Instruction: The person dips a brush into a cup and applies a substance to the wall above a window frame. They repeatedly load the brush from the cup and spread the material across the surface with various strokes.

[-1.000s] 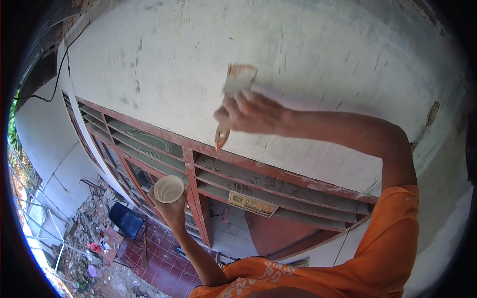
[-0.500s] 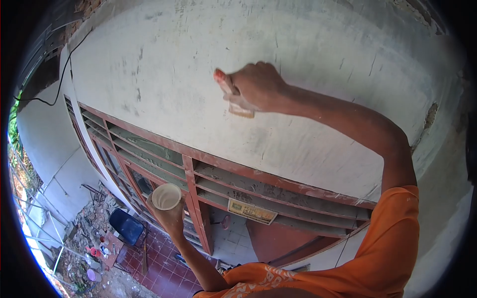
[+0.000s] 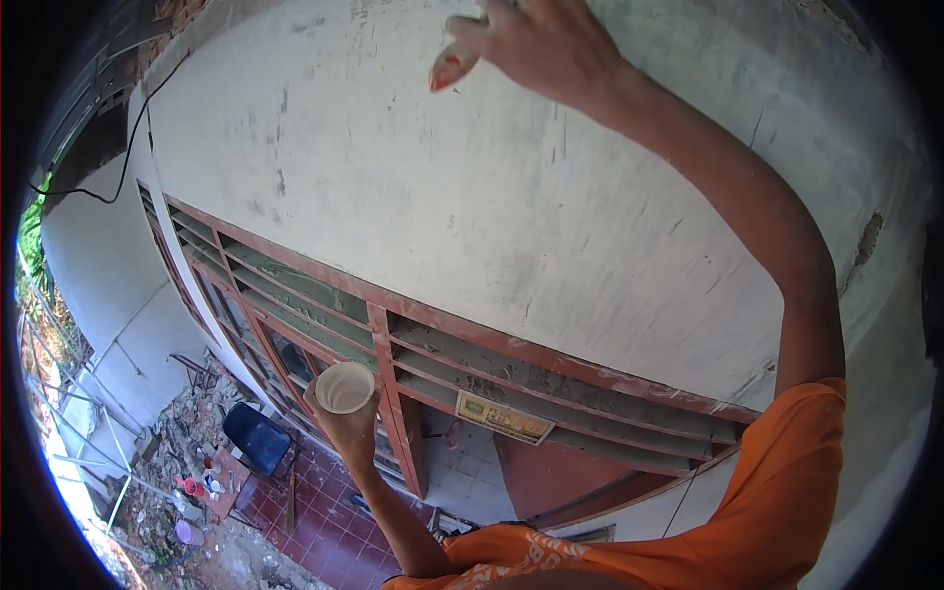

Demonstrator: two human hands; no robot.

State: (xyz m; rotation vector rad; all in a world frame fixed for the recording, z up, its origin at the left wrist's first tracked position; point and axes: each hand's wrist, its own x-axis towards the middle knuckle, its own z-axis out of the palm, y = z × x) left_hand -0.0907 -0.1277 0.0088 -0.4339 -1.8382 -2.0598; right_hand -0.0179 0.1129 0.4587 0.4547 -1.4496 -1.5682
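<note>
My left hand (image 3: pixel 346 425) is closed around a pale cup-like container (image 3: pixel 345 387), held upright with its open top facing me. Streaks of whitish residue coat the inside of the container. High on the wall, my right hand (image 3: pixel 551 44) grips a paintbrush (image 3: pixel 453 67) by its handle. The handle's reddish end points down and left; the bristles are out of sight at the top edge. Behind the right hand is the whitish wall (image 3: pixel 423 187), marked with dark streaks and grey patches.
Below the wall run reddish louvred vents (image 3: pixel 560 393) with a yellow sign (image 3: pixel 503 418). Far down are a blue chair (image 3: pixel 259 439), red floor tiles (image 3: pixel 324 526), rubble (image 3: pixel 182 433) and a small table (image 3: pixel 228 484) with cups. A black cable (image 3: pixel 128 157) hangs at upper left.
My right hand has moved up the wall with the paintbrush, whose bristles have left the view. My left hand still holds the container in nearly the same place.
</note>
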